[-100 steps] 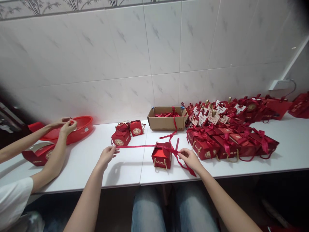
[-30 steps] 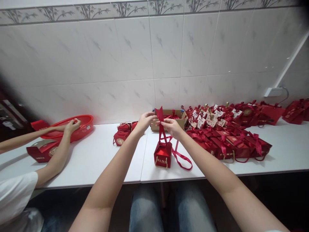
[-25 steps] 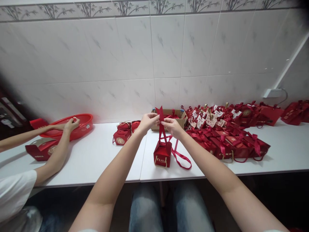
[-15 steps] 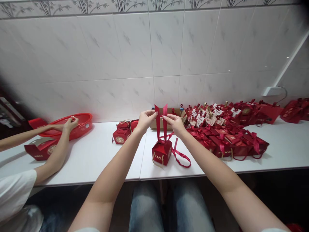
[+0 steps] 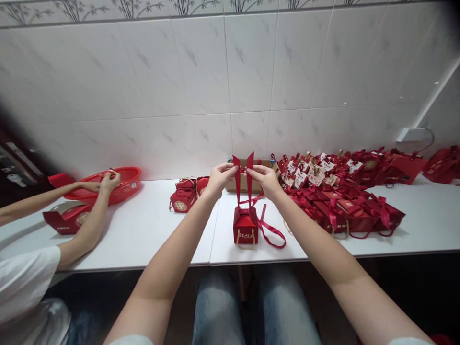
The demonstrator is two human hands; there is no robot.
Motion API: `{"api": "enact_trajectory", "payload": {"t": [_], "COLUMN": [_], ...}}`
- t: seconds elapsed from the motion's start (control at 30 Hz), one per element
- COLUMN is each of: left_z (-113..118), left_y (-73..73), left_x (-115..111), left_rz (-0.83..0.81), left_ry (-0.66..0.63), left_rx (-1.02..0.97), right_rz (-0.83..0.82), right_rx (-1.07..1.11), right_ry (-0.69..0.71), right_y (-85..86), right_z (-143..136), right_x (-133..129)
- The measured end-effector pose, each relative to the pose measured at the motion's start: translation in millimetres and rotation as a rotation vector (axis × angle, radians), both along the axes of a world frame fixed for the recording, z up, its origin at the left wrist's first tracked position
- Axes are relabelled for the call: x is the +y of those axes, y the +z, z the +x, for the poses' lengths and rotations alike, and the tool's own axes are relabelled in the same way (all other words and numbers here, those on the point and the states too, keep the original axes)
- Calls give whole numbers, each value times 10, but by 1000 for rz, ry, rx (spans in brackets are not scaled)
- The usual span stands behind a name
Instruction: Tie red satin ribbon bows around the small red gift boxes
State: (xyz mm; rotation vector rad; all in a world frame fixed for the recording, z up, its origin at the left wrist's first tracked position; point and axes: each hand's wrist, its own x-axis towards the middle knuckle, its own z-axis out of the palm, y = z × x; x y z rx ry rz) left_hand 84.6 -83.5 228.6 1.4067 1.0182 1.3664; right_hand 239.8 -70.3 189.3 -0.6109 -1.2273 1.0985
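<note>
A small red gift box (image 5: 246,225) with gold lettering and a gold cord stands upright on the white table in front of me. Two lengths of red ribbon (image 5: 249,187) rise from its top. My left hand (image 5: 222,177) pinches the left length near its upper end, and my right hand (image 5: 264,177) pinches the right one. The two ribbon tips stick up apart above my fingers. More dark red ribbon (image 5: 273,235) loops on the table to the right of the box.
Several finished red boxes with bows (image 5: 334,211) and tagged bags crowd the right side. A cardboard box (image 5: 235,184) stands behind my hands, small red boxes (image 5: 181,197) left of it. At far left a co-worker's hands (image 5: 108,182) are over a red basin (image 5: 132,187), beside an open red box (image 5: 66,220).
The gift box has turned to face me more squarely. My hands still pinch the ribbon ends, and the two tips now flare further apart.
</note>
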Motion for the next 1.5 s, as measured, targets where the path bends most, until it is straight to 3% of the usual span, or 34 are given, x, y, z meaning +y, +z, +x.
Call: {"api": "enact_trajectory", "payload": {"t": [0.37, 0.73, 0.97, 1.2, 1.33, 1.43, 1.5], "left_z": [-22, 28, 21, 8, -7, -57, -93], "left_y": [-39, -70, -122, -201, -310, -399, -447], "left_x": [0, 16, 63, 109, 140, 174, 204], "left_rz": [29, 171, 251, 315, 236, 76, -16], "left_ry": [-46, -113, -58, 43, -99, -253, -269], "left_rx": [6, 85, 225, 354, 351, 265, 192], "right_rz": [42, 59, 54, -55, -220, -234, -213], "right_rx": [-44, -77, -259, -180, -68, -48, -97], "right_ry": [-6, 15, 142, 168, 192, 196, 285], "right_y": [-22, 23, 22, 20, -33, -83, -94], "right_z": [4, -4, 46, 40, 26, 56, 105], "right_x": [-31, -30, -39, -53, 56, 102, 88]}}
